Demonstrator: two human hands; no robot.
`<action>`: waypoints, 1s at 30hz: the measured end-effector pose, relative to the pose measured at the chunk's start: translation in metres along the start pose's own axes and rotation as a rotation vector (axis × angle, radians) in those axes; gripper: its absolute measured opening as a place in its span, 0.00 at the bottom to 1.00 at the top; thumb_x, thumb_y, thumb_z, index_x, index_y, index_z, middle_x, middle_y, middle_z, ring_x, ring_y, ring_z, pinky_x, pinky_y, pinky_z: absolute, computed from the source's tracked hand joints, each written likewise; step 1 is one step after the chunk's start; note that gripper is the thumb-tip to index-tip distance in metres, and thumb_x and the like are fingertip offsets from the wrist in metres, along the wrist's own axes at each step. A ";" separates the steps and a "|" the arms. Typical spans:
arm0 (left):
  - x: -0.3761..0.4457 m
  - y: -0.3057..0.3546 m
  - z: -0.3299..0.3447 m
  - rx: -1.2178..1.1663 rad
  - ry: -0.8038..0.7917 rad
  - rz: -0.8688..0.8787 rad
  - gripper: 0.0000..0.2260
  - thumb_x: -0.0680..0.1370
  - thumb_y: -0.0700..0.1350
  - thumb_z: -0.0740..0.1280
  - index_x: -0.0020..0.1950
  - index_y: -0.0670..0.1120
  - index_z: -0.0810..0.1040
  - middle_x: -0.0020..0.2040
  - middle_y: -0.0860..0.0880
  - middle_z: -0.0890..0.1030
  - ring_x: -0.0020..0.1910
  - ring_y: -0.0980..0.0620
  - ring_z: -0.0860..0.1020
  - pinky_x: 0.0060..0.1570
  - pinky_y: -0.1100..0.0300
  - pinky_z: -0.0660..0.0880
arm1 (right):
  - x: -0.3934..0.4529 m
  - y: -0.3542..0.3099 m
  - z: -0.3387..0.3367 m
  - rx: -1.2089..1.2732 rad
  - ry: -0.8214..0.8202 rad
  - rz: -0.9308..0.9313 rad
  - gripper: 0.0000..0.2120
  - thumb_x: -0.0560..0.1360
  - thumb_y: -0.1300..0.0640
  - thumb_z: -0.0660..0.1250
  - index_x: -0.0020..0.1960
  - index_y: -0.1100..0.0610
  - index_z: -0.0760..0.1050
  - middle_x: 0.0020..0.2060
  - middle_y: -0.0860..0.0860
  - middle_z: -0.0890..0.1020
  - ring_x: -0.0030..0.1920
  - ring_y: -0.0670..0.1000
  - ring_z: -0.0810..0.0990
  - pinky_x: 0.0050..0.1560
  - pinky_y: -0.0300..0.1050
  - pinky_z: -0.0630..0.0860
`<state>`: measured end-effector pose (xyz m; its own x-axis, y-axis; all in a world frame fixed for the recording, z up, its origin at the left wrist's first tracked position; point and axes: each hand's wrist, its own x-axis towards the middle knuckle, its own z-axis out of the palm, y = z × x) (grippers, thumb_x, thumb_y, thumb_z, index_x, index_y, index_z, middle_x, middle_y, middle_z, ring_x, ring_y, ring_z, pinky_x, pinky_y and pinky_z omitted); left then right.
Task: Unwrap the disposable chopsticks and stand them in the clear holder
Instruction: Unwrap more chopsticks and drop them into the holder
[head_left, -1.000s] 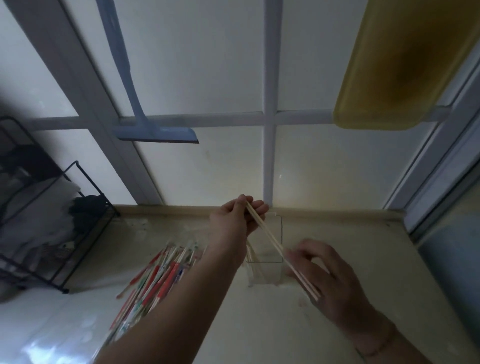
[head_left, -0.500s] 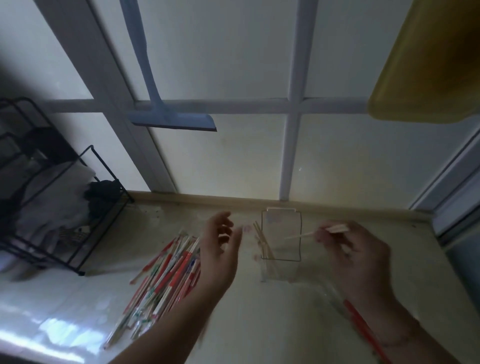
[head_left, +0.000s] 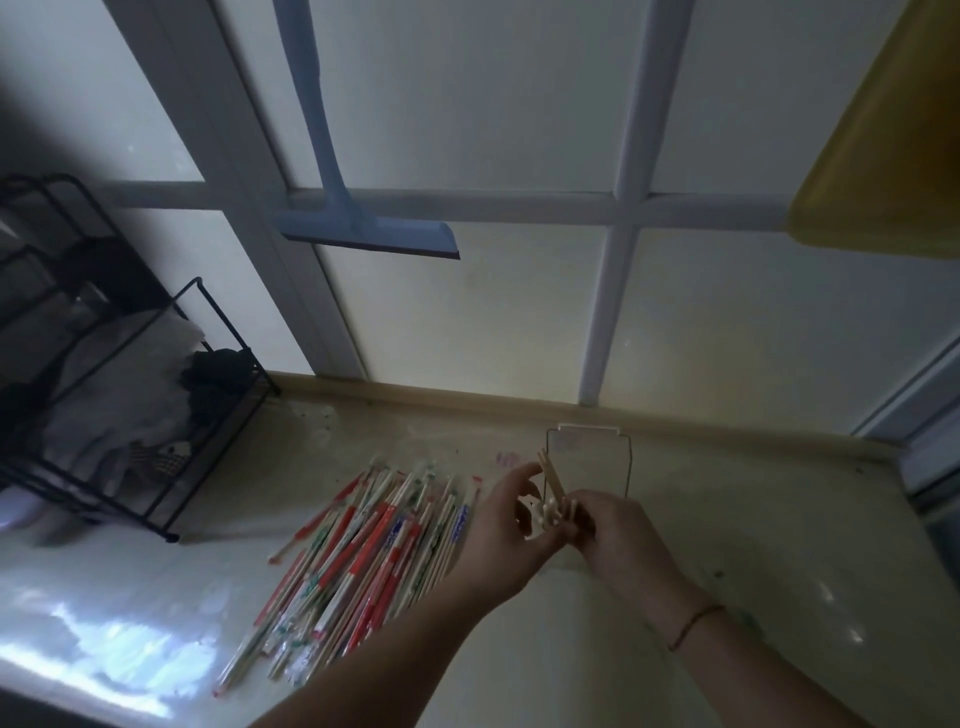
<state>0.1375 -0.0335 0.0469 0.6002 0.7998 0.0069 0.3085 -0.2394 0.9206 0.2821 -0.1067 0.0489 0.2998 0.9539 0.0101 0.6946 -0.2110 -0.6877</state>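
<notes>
both hands meet just in front of the clear holder, and the step in hand looks like getting a bare pair stood up inside it. the right hand has its fingers curled around pale chopsticks, whose tips poke up past its knuckles and lean against the holder's near left edge; whether their lower ends are already inside the holder i cannot tell, since the hands cover that part. the left hand sits touching the right one, fingers fairly wide and loosely bent, thumb up beside the sticks, seeming to steady more than grip. next, i'd judge, the sticks need to be let go cleanly so they stay upright, and then the left hand has to reach out past its own wrist to the pile of wrapped chopsticks, red and green sleeves fanned out just to its outer side. the counter is pale and glossy with a few specks. beyond the fingertips runs a frosted window; a blue squeegee hangs above, and a black wire rack stands well off past the pile.
</notes>
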 end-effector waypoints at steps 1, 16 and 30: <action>0.001 -0.002 0.000 -0.011 -0.001 -0.001 0.28 0.69 0.57 0.74 0.66 0.65 0.69 0.50 0.58 0.75 0.43 0.50 0.80 0.43 0.49 0.80 | 0.000 0.000 0.000 0.012 -0.009 0.002 0.03 0.72 0.55 0.72 0.45 0.50 0.79 0.38 0.45 0.81 0.39 0.45 0.80 0.43 0.49 0.79; 0.010 -0.009 -0.004 0.016 0.022 0.103 0.19 0.69 0.53 0.74 0.57 0.66 0.74 0.52 0.54 0.79 0.45 0.53 0.81 0.46 0.54 0.81 | -0.002 0.001 0.005 0.056 0.076 -0.062 0.09 0.71 0.58 0.74 0.48 0.53 0.75 0.38 0.45 0.79 0.38 0.45 0.78 0.38 0.43 0.76; 0.015 0.006 -0.018 0.082 -0.029 0.157 0.10 0.72 0.43 0.76 0.52 0.48 0.80 0.45 0.57 0.78 0.35 0.62 0.76 0.37 0.73 0.69 | -0.024 -0.017 -0.053 0.182 0.339 -0.065 0.08 0.70 0.58 0.76 0.37 0.51 0.78 0.33 0.46 0.82 0.35 0.43 0.80 0.37 0.33 0.75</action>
<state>0.1352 -0.0131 0.0601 0.6663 0.7332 0.1360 0.2678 -0.4055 0.8740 0.2976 -0.1372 0.0993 0.4790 0.8332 0.2761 0.6009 -0.0819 -0.7951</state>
